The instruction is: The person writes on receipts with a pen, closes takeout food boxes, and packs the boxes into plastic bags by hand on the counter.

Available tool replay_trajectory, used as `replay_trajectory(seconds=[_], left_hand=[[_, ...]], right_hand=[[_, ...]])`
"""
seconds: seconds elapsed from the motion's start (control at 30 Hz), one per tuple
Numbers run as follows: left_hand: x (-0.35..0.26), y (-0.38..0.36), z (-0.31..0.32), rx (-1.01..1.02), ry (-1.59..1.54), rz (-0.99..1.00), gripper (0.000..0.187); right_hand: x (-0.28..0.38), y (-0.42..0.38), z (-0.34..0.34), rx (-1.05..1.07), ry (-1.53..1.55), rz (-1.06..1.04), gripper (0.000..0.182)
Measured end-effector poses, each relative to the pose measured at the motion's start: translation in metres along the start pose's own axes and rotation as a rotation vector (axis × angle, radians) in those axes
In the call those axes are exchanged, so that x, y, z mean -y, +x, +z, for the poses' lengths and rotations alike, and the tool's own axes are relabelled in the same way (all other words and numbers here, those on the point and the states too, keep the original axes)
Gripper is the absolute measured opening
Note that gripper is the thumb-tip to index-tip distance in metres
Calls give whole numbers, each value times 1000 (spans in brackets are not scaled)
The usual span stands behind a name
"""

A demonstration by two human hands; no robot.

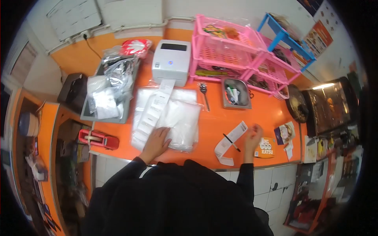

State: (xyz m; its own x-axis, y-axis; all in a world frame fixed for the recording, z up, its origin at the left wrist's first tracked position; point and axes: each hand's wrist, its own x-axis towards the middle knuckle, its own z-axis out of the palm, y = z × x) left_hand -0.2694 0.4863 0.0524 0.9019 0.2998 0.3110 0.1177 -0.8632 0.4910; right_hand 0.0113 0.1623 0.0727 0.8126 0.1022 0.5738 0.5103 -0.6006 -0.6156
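My left hand (156, 144) lies with its fingers stretched over clear plastic bags (179, 124), by the lower end of a long printed paper strip (151, 114). That strip runs up to the mouth of a white label printer (171, 61). On the orange counter to the right, my right hand (253, 139) is raised with loosely bent fingers, thumb apart, and nothing visible in them. Just left of it lies a printed receipt (224, 149) with a black pen (231, 142) across it. An orange card (265, 148) with white lettering is partly behind the right wrist.
A grey bin (128, 88) of plastic packets and a red tape dispenser (98, 139) stand at the left. Behind are pink tiered racks (224, 59), a black spoon (203, 94) and a metal tin (237, 105) of markers. A wok-like pan (297, 104) sits at the right end.
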Motion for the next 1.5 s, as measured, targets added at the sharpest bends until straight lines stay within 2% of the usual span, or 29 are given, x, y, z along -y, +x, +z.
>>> replay_trajectory(seconds=[0.03, 0.1, 0.17, 0.2, 0.23, 0.33, 0.37, 0.47, 0.5, 0.6, 0.8, 0.83, 0.93, 0.97, 1.03, 1.1, 1.17, 1.2, 1.23, 1.3, 1.4, 1.43, 1.5], left_hand=[[6, -1, -4, 36, 36, -18, 43], [16, 4, -11, 109, 102, -42, 45], [19, 9, -21, 148, 115, -45, 45], [21, 11, -25, 168, 122, -44, 45], [23, 12, -27, 167, 126, -26, 46], [25, 16, -28, 153, 117, -14, 46], [24, 15, -27, 146, 101, -33, 45], [28, 10, -22, 92, 48, -45, 45], [28, 9, -21, 68, 29, -40, 45], [30, 8, -25, 83, -42, -51, 45], [44, 5, -19, 24, -178, -21, 53], [44, 6, -23, 37, -277, -64, 55], [37, 9, -39, 19, -511, -135, 60], [32, 9, -45, -25, -546, -123, 62], [20, 14, -57, -92, -596, -118, 61], [5, 22, -63, -130, -638, -136, 55], [15, 28, -37, -7, -389, -130, 47], [19, 31, -28, 58, -265, -119, 43], [7, 35, -42, -78, -363, -47, 38], [-18, 40, -80, -353, -560, 92, 27], [-29, 53, -115, -291, -692, 40, 20], [-24, 55, -117, -290, -579, 113, 20], [-31, 61, -135, -194, -405, 200, 23]], right_hand=[[43, -9, 20, 125, 124, -12, 25], [103, -34, 71, 363, 189, -480, 18], [171, -56, 96, 769, 303, -666, 20], [184, -71, 115, 856, 307, -868, 18], [198, -84, 123, 952, 233, -873, 16], [194, -102, 161, 992, -50, -946, 15], [190, -107, 175, 995, -136, -858, 14], [210, -89, 158, 1076, -157, -654, 25], [206, -91, 159, 1028, -191, -654, 36], [195, -98, 149, 875, -113, -723, 36], [188, -114, 160, 820, -126, -786, 15], [191, -113, 162, 821, -139, -802, 12], [212, -88, 170, 888, -37, -580, 15], [215, -75, 177, 870, 192, -434, 19], [244, -48, 172, 976, 713, 29, 25], [318, -3, 104, 970, 917, 73, 28], [336, 27, 71, 964, 987, -76, 27], [344, 39, 53, 856, 927, -155, 27], [345, 48, 41, 746, 862, -229, 26], [323, 67, 35, 592, 855, -146, 26], [280, 86, 26, 587, 687, -15, 16], [278, 83, 20, 385, 559, -203, 15], [286, 67, 1, -23, 273, -554, 23]])
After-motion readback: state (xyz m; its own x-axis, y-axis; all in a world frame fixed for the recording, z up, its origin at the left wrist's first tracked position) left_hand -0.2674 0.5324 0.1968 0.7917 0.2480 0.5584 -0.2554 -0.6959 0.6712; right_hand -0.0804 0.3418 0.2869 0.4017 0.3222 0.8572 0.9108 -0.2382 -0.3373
